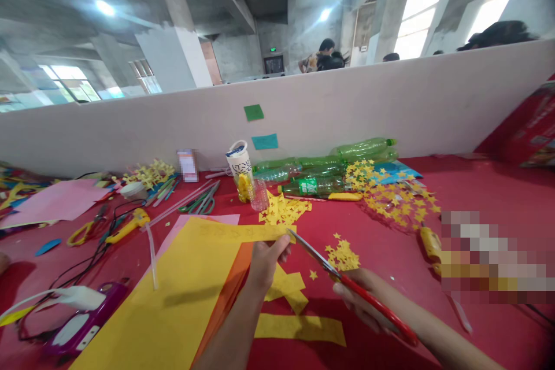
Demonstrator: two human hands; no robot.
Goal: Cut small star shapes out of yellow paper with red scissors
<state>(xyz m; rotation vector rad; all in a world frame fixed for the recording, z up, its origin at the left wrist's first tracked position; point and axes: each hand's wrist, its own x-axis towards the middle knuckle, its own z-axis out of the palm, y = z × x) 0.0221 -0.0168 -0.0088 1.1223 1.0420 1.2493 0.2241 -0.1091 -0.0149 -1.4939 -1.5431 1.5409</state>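
Left hand [265, 257]: fingers pinching the strip [243, 233] by its right end, above the sheet [177, 289]. Right hand [362, 292]: fingers wrapped round the scissors [376, 302], tips at that end. Looks like cutting; next snip would call for a steady strip, careful aim.

Tabletop [390, 248] gap between star pile [346, 253] and yellow tool [429, 243]

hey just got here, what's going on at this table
A person is cutting yellow paper. The left hand holds a yellow strip near its right end, where the tips of the red-handled scissors in the right hand meet it. A pile of small yellow stars lies just beyond the scissors, and a large yellow sheet lies to the left.
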